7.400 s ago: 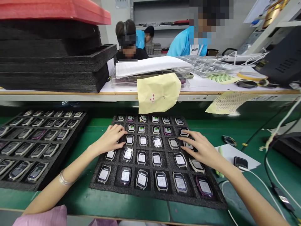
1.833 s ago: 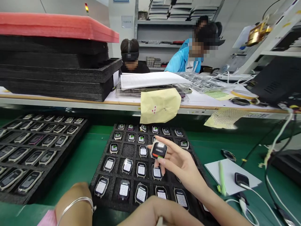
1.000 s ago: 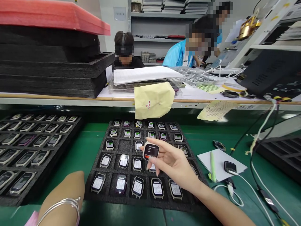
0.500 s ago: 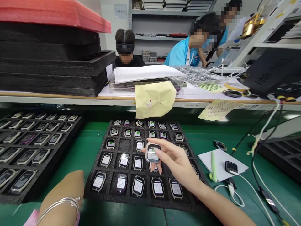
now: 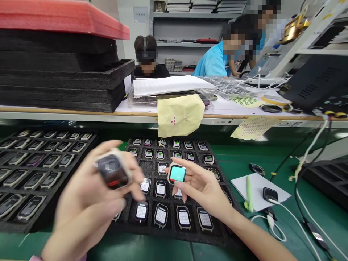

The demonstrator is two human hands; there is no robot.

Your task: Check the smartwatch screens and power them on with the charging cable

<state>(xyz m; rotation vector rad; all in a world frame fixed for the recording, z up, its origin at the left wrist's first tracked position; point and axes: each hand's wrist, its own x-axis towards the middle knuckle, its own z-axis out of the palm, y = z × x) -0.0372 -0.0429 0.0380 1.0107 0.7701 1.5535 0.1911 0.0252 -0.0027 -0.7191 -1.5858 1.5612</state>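
My left hand (image 5: 92, 195), smeared by motion, grips a smartwatch body (image 5: 112, 169) with a dark screen and a light frame, fingers behind it. In my right hand (image 5: 201, 185) a second smartwatch (image 5: 177, 173) is held between thumb and fingers, its screen lit turquoise. Both hands are above a black foam tray (image 5: 146, 167) whose pockets hold rows of strapless watches, many with lit white screens. One nearby watch (image 5: 160, 188) lies in its pocket just below my right hand. A pocket in the third row, left of my right hand, shows bare foam.
Another foam tray of watches (image 5: 35, 174) lies left. At right are a white pad (image 5: 258, 185), a green pen (image 5: 249, 192), a watch on a cable (image 5: 270, 194) and loose cords. A shelf edge (image 5: 130, 115) crosses ahead, bearing stacked foam trays (image 5: 59, 79). Several people work beyond.
My left hand has come up into view over the tray's left side with a watch in it. The watch in my right hand now shows turquoise instead of a pale screen.
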